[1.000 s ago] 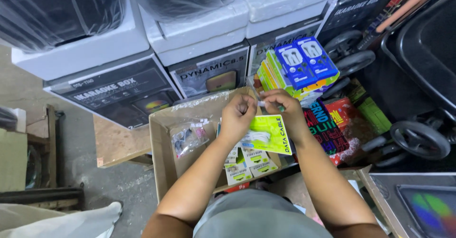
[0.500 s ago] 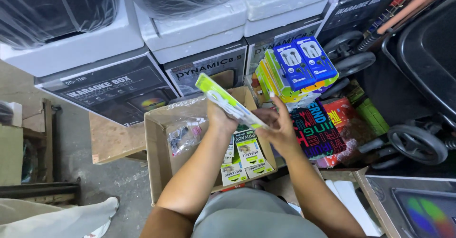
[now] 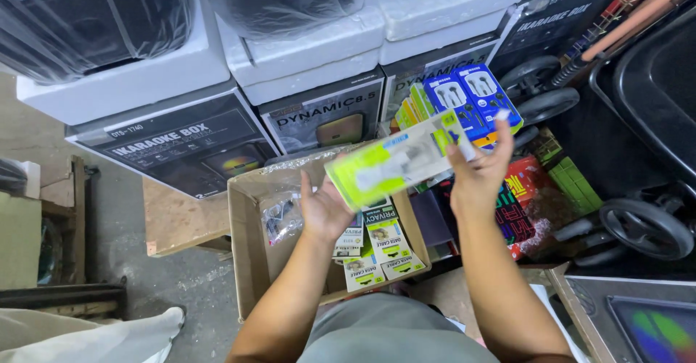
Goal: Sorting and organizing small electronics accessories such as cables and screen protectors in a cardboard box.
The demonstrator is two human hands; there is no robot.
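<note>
I see both hands raised over an open cardboard box (image 3: 243,251), holding one flat lime-green and white retail pack (image 3: 395,161) between them. The left hand (image 3: 325,207) supports the pack's lower left end from beneath, palm up, fingers curled against its underside. The right hand (image 3: 480,171) pinches the upper right end, thumb on the front face, fingers behind. Both grips are closed on the pack; neither is slack.

The pack sits tilted, right end higher, well above the box and clear of its contents. Inside the box lie several smaller green-and-white cable packs (image 3: 384,251) and a clear plastic bag (image 3: 279,214). Just beyond the right hand stands a stack of blue earphone boxes (image 3: 471,98); large speaker cartons (image 3: 181,149) sit behind.

I judge the pack light, thin and fairly stiff card with a glossy, somewhat slippery face. It may bend if squeezed mid-span; holding it at the two short ends, as now, looks soundest.
</note>
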